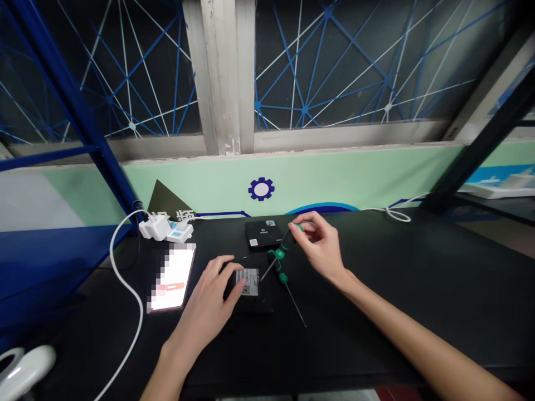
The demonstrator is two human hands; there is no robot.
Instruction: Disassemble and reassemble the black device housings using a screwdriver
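Observation:
My left hand rests with spread fingers on a flat black box, which bears a white printed label. My right hand pinches the top end of a screwdriver with a green and black handle. Its thin shaft slants down to the left, and the tip reaches the box near the label's right edge; whether it touches is unclear. Just right of the box, a second green-handled screwdriver lies on the table, its shaft pointing toward me. Behind them sits another black box with a small logo.
A phone with a lit screen lies left of my left hand. Behind it are a white power strip and plug, with a white cable curving forward. A white rounded object stands at lower left. Windows and a green wall rise behind the black table.

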